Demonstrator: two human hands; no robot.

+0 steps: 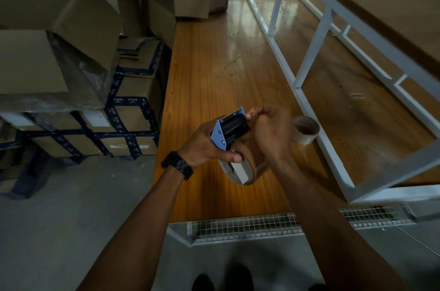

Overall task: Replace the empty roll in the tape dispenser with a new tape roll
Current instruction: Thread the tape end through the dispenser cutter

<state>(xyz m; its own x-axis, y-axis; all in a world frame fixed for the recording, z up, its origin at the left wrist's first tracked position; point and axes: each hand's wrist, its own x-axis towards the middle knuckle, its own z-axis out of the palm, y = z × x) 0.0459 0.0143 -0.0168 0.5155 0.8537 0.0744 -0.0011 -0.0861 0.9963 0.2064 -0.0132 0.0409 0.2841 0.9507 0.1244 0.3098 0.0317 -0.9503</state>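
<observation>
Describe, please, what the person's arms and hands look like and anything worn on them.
Both arms are bare, with no sleeves in view. The left hand and the right hand wear no gloves, and no rings show. A black wristwatch with a link band circles the left wrist.

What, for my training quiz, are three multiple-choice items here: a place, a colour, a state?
1. Where is the empty core? A on the table beside the white rack; B on the floor; C in a carton.
2. What colour are the side plates of the dispenser? A red; B blue; C green.
3. What is the left hand doing? A hanging idle; B gripping the dispenser; C lying flat.
Answers: A, it sits by the rack's frame; B, both plates show blue; B, fingers wrap it.
</observation>
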